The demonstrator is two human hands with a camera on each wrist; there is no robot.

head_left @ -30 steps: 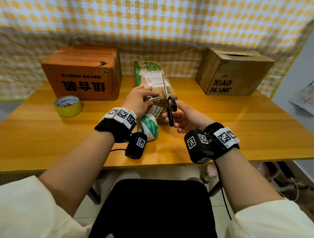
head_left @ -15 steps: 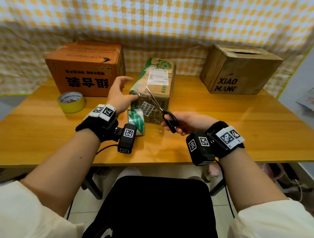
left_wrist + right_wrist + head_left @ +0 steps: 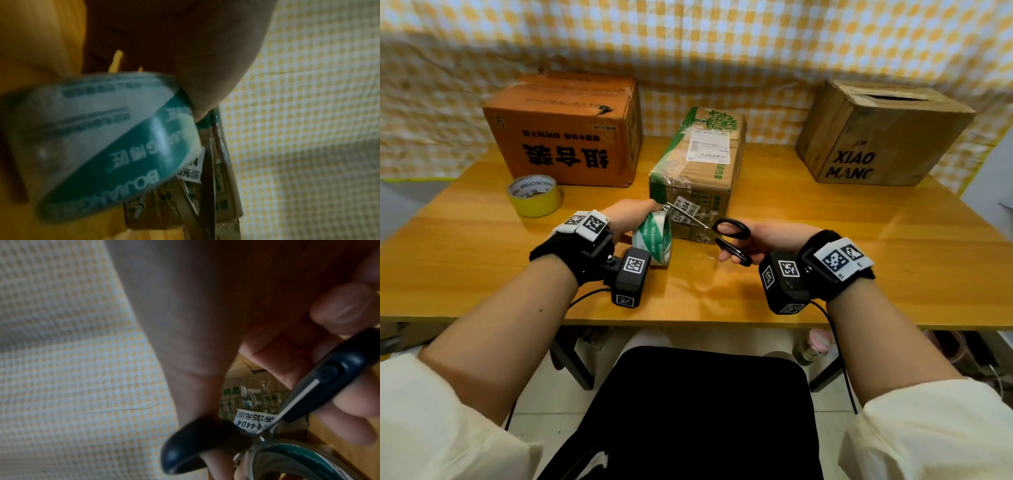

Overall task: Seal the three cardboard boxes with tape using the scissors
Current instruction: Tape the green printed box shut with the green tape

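Observation:
Three cardboard boxes stand on the wooden table [image 3: 893, 246]: an orange one [image 3: 566, 137] at the back left, a green-printed brown one [image 3: 697, 171] in the middle, and a brown "XIAO MANG" one [image 3: 876, 133] at the back right with a gap in its top. My left hand [image 3: 631, 219] grips the green-and-white tape roll [image 3: 654, 240] [image 3: 115, 146] just in front of the middle box. My right hand [image 3: 767, 240] holds the black-handled scissors [image 3: 729, 240] [image 3: 308, 386], blades apart and pointing left toward the roll.
A yellow tape roll [image 3: 534, 195] lies at the left in front of the orange box. A yellow checked cloth [image 3: 722, 41] hangs behind the table. The table's front edge runs just below my wrists.
My left hand came off the middle box, dropped down and took hold of the green-and-white roll. My right hand lowered the scissors and swung the blades left toward the roll.

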